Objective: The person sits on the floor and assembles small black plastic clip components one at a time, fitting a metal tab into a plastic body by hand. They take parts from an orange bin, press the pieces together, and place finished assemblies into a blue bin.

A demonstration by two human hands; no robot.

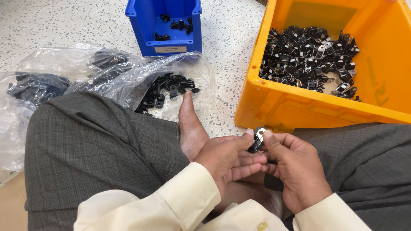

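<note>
Person sits cross-legged on the speckled floor [231,47], grey trousers, cream sleeves. Big orange crate [376,77] at right front holds a heap of small black and silver metal clips [310,57], a good pile but floor of crate still shows. Crumpled clear plastic bags [128,79] at left, one open with loose black clips [169,92] spilled on it, near a bare foot [190,124]. Small blue bin [165,25] further back, only a few black pieces [175,25] inside. Left hand [229,160] and right hand [295,169] meet in the lap, both pinching one small black clip with a silver tab [258,139] at the fingertips, just in front of the orange crate. Judged partway: many bagged clips remain.
</note>
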